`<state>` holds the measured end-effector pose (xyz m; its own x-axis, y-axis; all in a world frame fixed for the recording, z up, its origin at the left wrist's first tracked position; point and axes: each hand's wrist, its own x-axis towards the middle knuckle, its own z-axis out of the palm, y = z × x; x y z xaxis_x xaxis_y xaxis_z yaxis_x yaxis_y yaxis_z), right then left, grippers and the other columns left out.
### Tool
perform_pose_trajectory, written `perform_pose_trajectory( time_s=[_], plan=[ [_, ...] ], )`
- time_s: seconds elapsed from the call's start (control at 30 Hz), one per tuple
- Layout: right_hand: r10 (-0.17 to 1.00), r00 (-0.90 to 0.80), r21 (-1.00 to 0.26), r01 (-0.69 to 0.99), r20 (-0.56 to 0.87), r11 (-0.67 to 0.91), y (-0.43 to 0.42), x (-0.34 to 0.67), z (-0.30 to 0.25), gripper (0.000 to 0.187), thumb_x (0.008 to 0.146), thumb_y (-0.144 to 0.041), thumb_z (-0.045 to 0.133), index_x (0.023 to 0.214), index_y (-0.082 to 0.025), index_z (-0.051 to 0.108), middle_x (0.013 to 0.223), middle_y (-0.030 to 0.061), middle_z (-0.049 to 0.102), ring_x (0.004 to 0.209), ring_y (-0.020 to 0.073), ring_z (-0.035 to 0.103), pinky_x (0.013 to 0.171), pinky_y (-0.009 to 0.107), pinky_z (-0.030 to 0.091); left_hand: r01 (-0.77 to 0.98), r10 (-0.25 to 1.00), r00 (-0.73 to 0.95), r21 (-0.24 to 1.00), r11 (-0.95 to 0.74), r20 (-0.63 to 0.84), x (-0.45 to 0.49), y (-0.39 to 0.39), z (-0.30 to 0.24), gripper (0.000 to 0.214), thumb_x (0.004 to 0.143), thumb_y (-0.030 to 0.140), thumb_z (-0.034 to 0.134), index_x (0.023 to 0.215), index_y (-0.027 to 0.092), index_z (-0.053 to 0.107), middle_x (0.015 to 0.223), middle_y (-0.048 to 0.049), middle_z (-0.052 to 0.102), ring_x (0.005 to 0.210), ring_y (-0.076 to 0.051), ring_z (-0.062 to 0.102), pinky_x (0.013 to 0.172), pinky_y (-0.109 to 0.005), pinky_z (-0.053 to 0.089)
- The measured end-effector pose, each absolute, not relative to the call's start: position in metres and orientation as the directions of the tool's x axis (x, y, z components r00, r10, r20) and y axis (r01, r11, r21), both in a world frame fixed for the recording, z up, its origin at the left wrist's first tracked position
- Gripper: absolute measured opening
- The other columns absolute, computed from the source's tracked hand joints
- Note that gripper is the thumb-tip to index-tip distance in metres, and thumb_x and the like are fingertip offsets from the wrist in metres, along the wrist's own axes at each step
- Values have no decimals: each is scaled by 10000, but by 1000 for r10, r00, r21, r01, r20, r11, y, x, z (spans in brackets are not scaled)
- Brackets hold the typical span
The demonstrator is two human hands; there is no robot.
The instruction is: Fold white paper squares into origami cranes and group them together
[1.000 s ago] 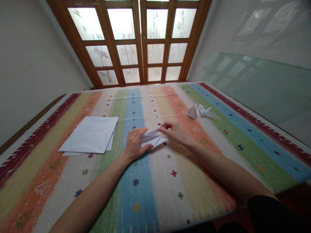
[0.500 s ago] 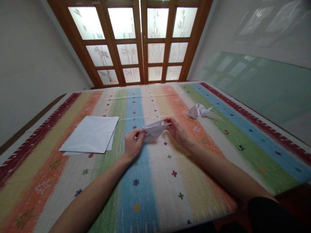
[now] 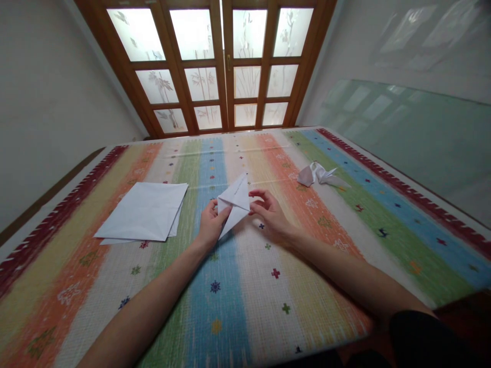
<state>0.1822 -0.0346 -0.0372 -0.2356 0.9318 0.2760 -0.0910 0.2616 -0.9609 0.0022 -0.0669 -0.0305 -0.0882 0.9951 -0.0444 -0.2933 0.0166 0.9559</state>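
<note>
A folded white paper [image 3: 236, 197] is held above the striped cloth, tilted up so its pointed flaps and a crease line across the front show. My left hand [image 3: 213, 220] pinches its left side, the thumb lying on the front face and the fingers behind. At the paper's right edge is my right hand [image 3: 270, 213], its thumb and forefinger curved and apart, with the tips at or just touching the edge. To the left lies a stack of white paper sheets [image 3: 143, 209]. A folded white paper crane [image 3: 316, 175] rests on the cloth at the right.
The table wears a striped, patterned tablecloth [image 3: 253, 306]. Behind it stand wooden doors [image 3: 226, 92] with frosted panes. A pale wall [image 3: 46, 76] rises on the left, and a greenish glass panel [image 3: 406, 133] leans along the right.
The folded paper has turned from lying nearly flat to upright, its front face now showing. My right hand has let go of the far tip and shifted to the right edge.
</note>
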Motion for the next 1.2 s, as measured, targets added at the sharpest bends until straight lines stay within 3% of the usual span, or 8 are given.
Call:
perform_pose_trajectory(
  time_s=[0.17,0.3,0.43,0.6,0.87,0.97,1.07,1.2],
  plan=[
    [681,-216,-603,333,700,725,-31,196,-36,434,802,-207,634,1210,-326,546,1312,77,461,1079,244,531,898,466,489,-254,991,24,958,132,-130,1,-66,-34,456,618,421,780,911,164,544,618,17,654,469,-116,577,460,-222,462],
    [525,-430,-321,462,735,827,-32,201,-35,178,840,-208,627,977,-316,668,1188,48,553,1065,252,525,918,474,457,-244,988,81,959,146,-130,0,-67,-37,426,637,407,756,923,162,555,621,16,654,482,-122,588,475,-226,458],
    [593,-370,-428,438,715,790,-33,199,-39,307,831,-133,556,1077,-303,630,1053,57,578,924,222,554,804,412,497,-270,991,63,954,129,-116,-1,-66,-37,460,623,365,767,968,168,535,610,30,657,494,-128,604,495,-215,444],
    [669,-278,-619,254,689,743,-34,196,-39,654,786,-164,527,1402,-291,352,1260,101,490,977,228,562,776,405,529,-296,998,29,954,56,-50,0,-67,-35,408,638,346,766,918,179,520,672,19,690,533,-127,625,526,-215,457],
    [357,-451,-180,388,818,904,-47,190,-45,429,823,-105,583,1171,-355,612,1338,51,462,1216,253,470,977,472,462,-301,999,36,953,26,-16,1,-68,-35,458,577,367,846,857,186,532,585,44,639,493,-122,593,453,-193,403],
    [420,-433,-249,399,797,883,-48,189,-44,306,839,-156,599,1094,-319,648,1295,66,501,1188,254,498,962,475,471,-284,998,51,958,34,-21,0,-68,-38,454,599,376,832,878,181,532,620,27,660,491,-123,592,457,-195,396],
    [594,-319,-489,353,739,798,-45,189,-42,185,866,-271,598,1044,-276,646,1216,83,545,1135,250,536,943,474,483,-255,996,81,966,50,-30,-1,-68,-41,415,649,385,793,902,178,537,619,33,652,491,-111,581,494,-197,406],
    [843,-110,-835,118,527,537,-34,187,-43,445,822,-384,645,1232,-296,499,1212,84,543,1078,237,576,898,448,516,-247,988,145,965,84,-49,-2,-67,-43,411,660,382,774,928,174,541,668,18,668,557,-127,614,555,-215,441]
  ],
)
